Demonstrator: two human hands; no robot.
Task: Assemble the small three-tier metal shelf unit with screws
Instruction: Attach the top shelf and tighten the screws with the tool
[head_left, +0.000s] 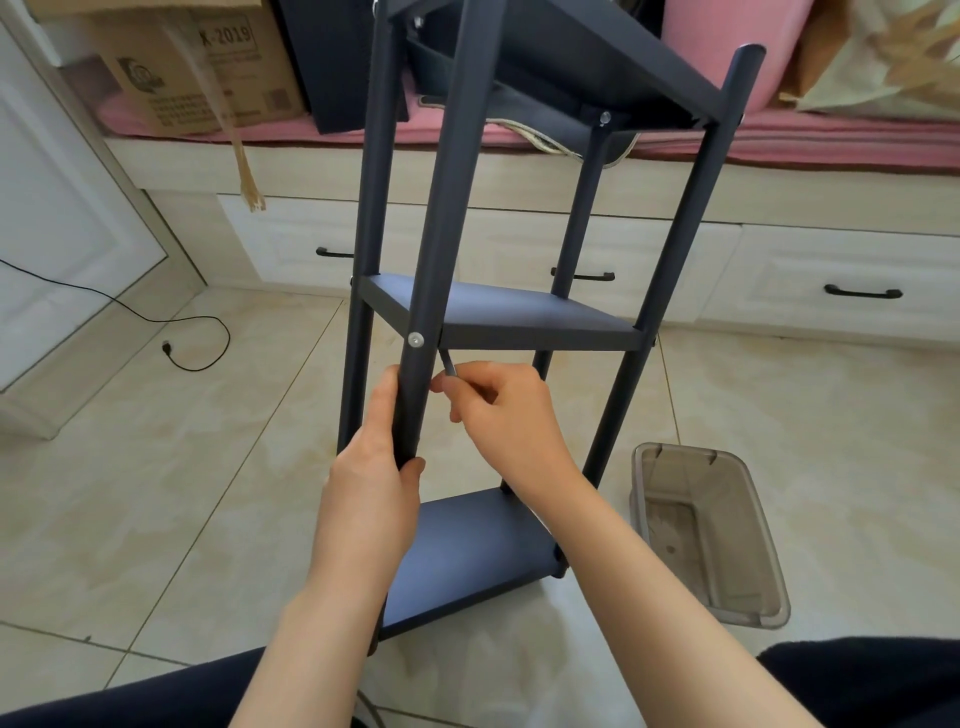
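1. Three shelves are already sitting between the four dark posts of the shelf unit (498, 322), which is standing on the tiled floor in front of the seated person; the frame is looking close to complete.
2. Taking the middle shelf (498, 317) as the reference point: the top shelf (597, 57) is sitting well above it, and the bottom shelf (467, 551) well below it, nearest the person.
3. One screw (416, 340) is showing seated in the near post (441, 208), level with the middle shelf's front-left corner. Another screw head (604, 117) is visible at a far post, up by the top shelf.
4. Left hand (374, 467) is gripping the near post just below the middle shelf, fingers and thumb curled round the tube, steadying the frame.
5. Right hand (504, 410) is pinching a small hex key (448, 364), fingertips closed together on it, just under the middle shelf and beside the near post. Its tip is reaching up behind the post; I cannot tell whether it is engaging a fastener.
6. Judgement: assembly is in its late stage, with tightening at the middle shelf's front corner in hand.
7. Remaining: joints at the bottom shelf and the far side are partly hidden, so their fastening is going unconfirmed.
8. A clear plastic tub (711, 535) is sitting on the floor to the lower right of the middle shelf; its contents are too unclear to call.
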